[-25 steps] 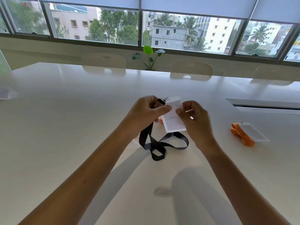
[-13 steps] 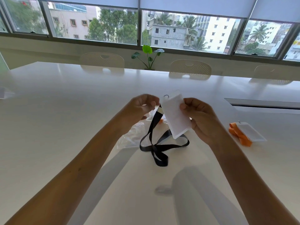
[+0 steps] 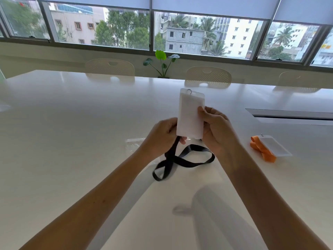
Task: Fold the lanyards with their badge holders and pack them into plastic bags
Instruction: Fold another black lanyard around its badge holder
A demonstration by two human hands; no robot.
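My right hand (image 3: 217, 131) grips a white badge holder (image 3: 190, 114) by its right edge and keeps it upright above the table, metal ring at the top. My left hand (image 3: 162, 137) holds the black lanyard (image 3: 182, 159) just below the holder's lower left corner. The strap hangs down from there and lies in loose loops on the table. A clear plastic bag (image 3: 134, 144) lies flat on the table, partly hidden behind my left hand and wrist.
An orange lanyard folded under its badge holder (image 3: 268, 147) lies at the right on the white table (image 3: 72, 141). A long slot (image 3: 292, 115) is cut into the table at the far right. Chairs (image 3: 208, 76) and a small plant (image 3: 163, 64) stand beyond the far edge.
The badge holder has been turned upright and raised. My left hand has dropped from the holder's top to the strap below it, and the lanyard loops have shifted on the table.
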